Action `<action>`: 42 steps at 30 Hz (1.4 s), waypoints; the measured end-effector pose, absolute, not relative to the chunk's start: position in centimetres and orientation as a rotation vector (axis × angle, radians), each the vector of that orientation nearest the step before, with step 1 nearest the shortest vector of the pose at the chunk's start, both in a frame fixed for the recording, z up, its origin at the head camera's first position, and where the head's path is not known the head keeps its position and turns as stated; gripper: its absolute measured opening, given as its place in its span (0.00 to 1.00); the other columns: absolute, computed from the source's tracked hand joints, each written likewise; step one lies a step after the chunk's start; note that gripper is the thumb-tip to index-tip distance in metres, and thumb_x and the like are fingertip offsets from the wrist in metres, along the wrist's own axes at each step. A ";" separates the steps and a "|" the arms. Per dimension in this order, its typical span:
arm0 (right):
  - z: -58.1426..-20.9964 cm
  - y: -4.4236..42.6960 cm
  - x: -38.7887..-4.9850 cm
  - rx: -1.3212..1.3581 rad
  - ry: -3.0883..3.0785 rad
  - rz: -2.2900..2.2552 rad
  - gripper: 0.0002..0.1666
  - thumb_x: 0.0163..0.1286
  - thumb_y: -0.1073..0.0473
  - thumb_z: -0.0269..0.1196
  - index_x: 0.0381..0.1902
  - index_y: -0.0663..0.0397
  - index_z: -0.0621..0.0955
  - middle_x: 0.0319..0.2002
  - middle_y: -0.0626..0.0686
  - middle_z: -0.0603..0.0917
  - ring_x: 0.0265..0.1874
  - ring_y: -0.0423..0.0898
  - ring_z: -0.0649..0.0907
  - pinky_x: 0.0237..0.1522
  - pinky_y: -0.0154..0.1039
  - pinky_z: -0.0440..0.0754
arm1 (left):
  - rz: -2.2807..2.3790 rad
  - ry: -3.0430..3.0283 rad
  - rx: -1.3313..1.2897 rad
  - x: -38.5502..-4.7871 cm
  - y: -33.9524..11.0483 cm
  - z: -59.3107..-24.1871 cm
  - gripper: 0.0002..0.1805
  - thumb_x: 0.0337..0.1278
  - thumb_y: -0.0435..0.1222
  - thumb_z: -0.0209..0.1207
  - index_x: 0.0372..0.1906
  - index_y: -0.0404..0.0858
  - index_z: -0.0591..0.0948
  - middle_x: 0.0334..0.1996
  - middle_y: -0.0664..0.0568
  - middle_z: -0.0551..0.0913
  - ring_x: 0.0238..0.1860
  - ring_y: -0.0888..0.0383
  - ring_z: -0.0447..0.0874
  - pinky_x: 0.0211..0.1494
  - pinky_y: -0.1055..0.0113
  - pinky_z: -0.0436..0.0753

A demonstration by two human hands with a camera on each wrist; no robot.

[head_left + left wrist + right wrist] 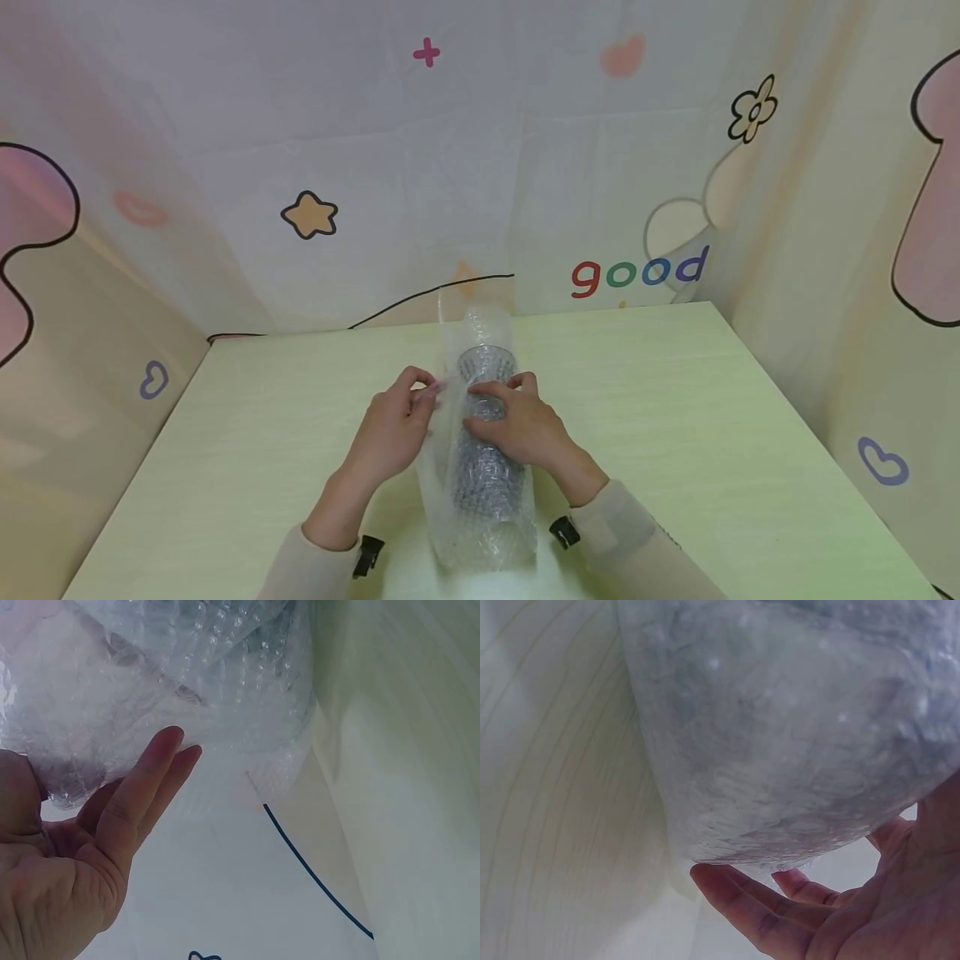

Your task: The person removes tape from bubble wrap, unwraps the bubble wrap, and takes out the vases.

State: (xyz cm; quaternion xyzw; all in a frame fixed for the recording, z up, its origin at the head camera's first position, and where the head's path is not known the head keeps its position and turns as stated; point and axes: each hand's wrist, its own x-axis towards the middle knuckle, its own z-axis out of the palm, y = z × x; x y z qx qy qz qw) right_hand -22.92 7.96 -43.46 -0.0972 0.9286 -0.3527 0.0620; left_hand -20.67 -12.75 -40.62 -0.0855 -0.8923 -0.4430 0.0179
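Note:
A dark cylindrical object (pixel 489 483) lies on the table inside layers of clear bubble wrap (pixel 480 550); its exact kind is hard to tell through the plastic. On the left side, my left hand (pixel 393 425) pinches the loose edge of the wrap between thumb and forefinger. In the left wrist view the other fingers (pixel 139 795) extend along the sheet. My right hand (pixel 528 425) grips the wrapped cylinder from the right, thumb and forefinger over its top. The right wrist view shows its fingertips (pixel 712 876) against the plastic (pixel 780 750).
The pale wood-grain table (pixel 652 375) extends to both sides. Behind it hangs a printed cloth backdrop (pixel 420 167), with more cloth at left and right. Beyond the cylinder, surplus wrap (pixel 486 321) reaches the table's back edge.

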 end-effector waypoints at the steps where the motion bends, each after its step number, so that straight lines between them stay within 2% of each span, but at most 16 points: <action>1: -43.5 8.0 -22.9 -0.293 2.807 -1.069 0.28 0.68 0.38 0.67 0.65 0.30 0.81 0.66 0.61 0.66 0.40 0.56 0.83 0.42 0.51 0.83 | -1.375 -2.778 -0.260 -20.6 -12.8 -40.6 0.11 0.80 0.40 0.52 0.57 0.40 0.78 0.50 0.39 0.90 0.25 0.59 0.81 0.24 0.64 0.76; 7: -43.3 7.9 -22.8 -0.294 2.800 -1.077 0.28 0.68 0.38 0.67 0.65 0.31 0.81 0.66 0.61 0.66 0.39 0.56 0.83 0.42 0.51 0.83 | -1.376 -2.812 -0.241 -20.6 -13.4 -40.8 0.14 0.81 0.43 0.52 0.59 0.41 0.78 0.53 0.38 0.89 0.33 0.55 0.90 0.30 0.63 0.82; 12: -43.3 7.9 -22.7 -0.298 2.798 -1.076 0.28 0.68 0.38 0.67 0.65 0.32 0.82 0.65 0.61 0.67 0.39 0.56 0.83 0.42 0.51 0.83 | -1.389 -2.835 -0.232 -20.8 -13.7 -40.9 0.16 0.81 0.43 0.52 0.62 0.40 0.78 0.54 0.38 0.88 0.39 0.50 0.92 0.33 0.64 0.84; 15: -43.4 7.9 -22.7 -0.305 2.804 -1.076 0.28 0.68 0.39 0.67 0.65 0.32 0.82 0.65 0.61 0.67 0.39 0.55 0.83 0.41 0.51 0.82 | -1.395 -2.850 -0.224 -20.8 -13.8 -40.8 0.17 0.81 0.43 0.52 0.63 0.40 0.77 0.53 0.38 0.89 0.39 0.51 0.92 0.34 0.64 0.84; 21: -43.3 7.9 -22.6 -0.317 2.808 -1.081 0.28 0.68 0.39 0.67 0.65 0.32 0.82 0.65 0.61 0.67 0.38 0.53 0.83 0.40 0.48 0.81 | -1.402 -2.869 -0.225 -20.9 -14.0 -40.6 0.17 0.80 0.42 0.53 0.63 0.39 0.77 0.52 0.40 0.89 0.31 0.55 0.88 0.32 0.63 0.82; 33: -43.3 7.9 -22.8 -0.295 2.790 -1.079 0.29 0.68 0.39 0.67 0.66 0.33 0.81 0.66 0.62 0.66 0.41 0.56 0.82 0.41 0.52 0.85 | -1.427 -2.893 -0.219 -21.1 -14.7 -40.7 0.21 0.78 0.42 0.55 0.68 0.38 0.74 0.54 0.38 0.88 0.38 0.49 0.93 0.38 0.61 0.88; 42: -43.4 7.9 -22.8 -0.293 2.794 -1.080 0.28 0.68 0.39 0.67 0.65 0.31 0.82 0.66 0.62 0.66 0.40 0.56 0.82 0.40 0.51 0.85 | -1.451 -2.895 -0.196 -21.3 -15.1 -40.8 0.23 0.77 0.42 0.56 0.69 0.38 0.73 0.54 0.38 0.88 0.38 0.51 0.93 0.36 0.62 0.89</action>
